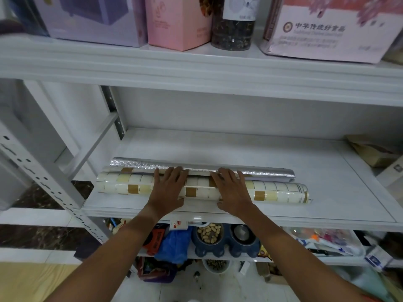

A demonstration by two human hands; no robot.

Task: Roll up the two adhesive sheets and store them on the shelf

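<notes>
Two rolled sheets lie side by side on the white middle shelf. The nearer one is a cream and brown tile-patterned roll, lying left to right close to the shelf's front edge. Right behind it, touching, lies a silver embossed foil roll. My left hand rests flat on top of the tile-patterned roll left of its middle, fingers spread and reaching the foil roll. My right hand presses flat on the same roll just right of the middle. Neither hand curls around a roll.
The upper shelf holds a purple box, a pink box, a dark jar and a pale printed box. A brown paper package sits at the middle shelf's right. The lower shelf carries pet bowls and bags.
</notes>
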